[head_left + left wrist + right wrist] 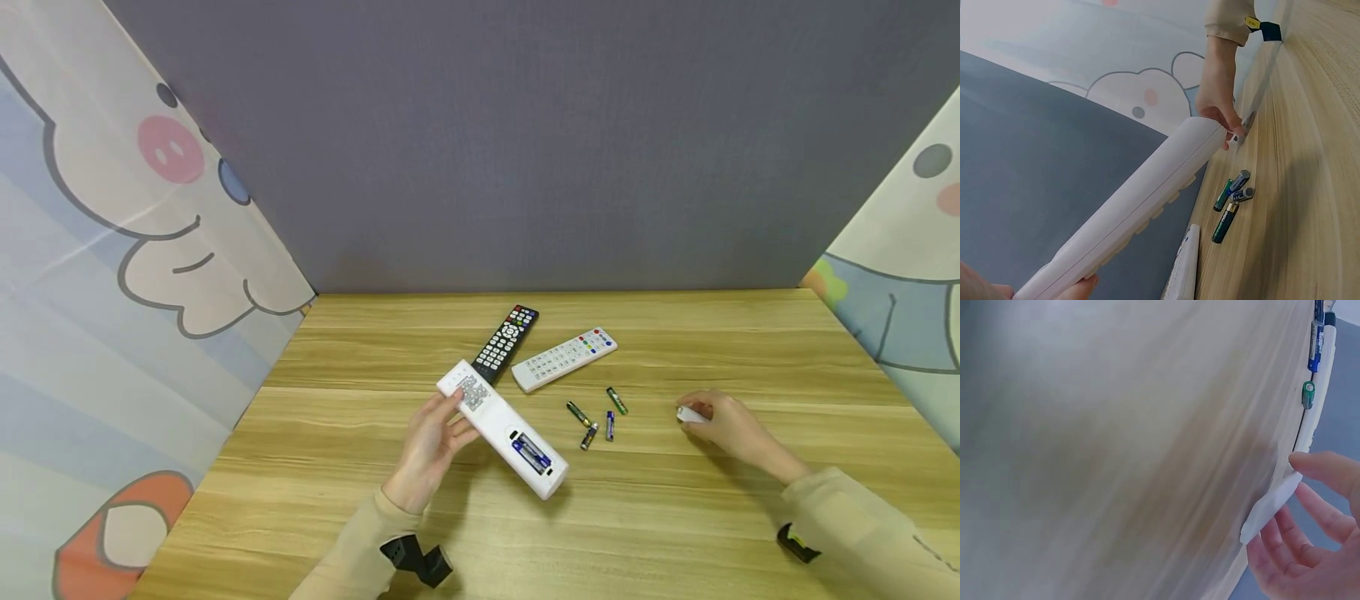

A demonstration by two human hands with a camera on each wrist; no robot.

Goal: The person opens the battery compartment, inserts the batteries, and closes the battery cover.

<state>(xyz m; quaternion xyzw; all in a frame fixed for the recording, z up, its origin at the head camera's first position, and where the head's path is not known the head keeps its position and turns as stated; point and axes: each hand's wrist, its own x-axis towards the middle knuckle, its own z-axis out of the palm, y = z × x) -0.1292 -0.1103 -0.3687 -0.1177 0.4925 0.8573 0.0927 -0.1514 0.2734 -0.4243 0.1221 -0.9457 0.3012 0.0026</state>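
My left hand (429, 450) grips a white remote control (495, 421) by its far end, back side up and raised over the table. Its battery compartment is uncovered, and blue batteries (531, 452) lie inside. In the left wrist view the white remote (1129, 200) appears edge-on, its buttons facing away. Off to the right, my right hand (731, 429) pinches a small white battery cover (690, 414) low over the tabletop. The right wrist view shows that cover (1270, 507) between thumb and fingers of the right hand (1310, 544).
Several loose batteries (610, 426) lie on the wooden table (360, 400) between the hands. Behind them rests a second white remote (564, 360), face up. A black remote (508, 337) lies beside it, partly overlapped by the held one. A grey panel (555, 150) stands at the back.
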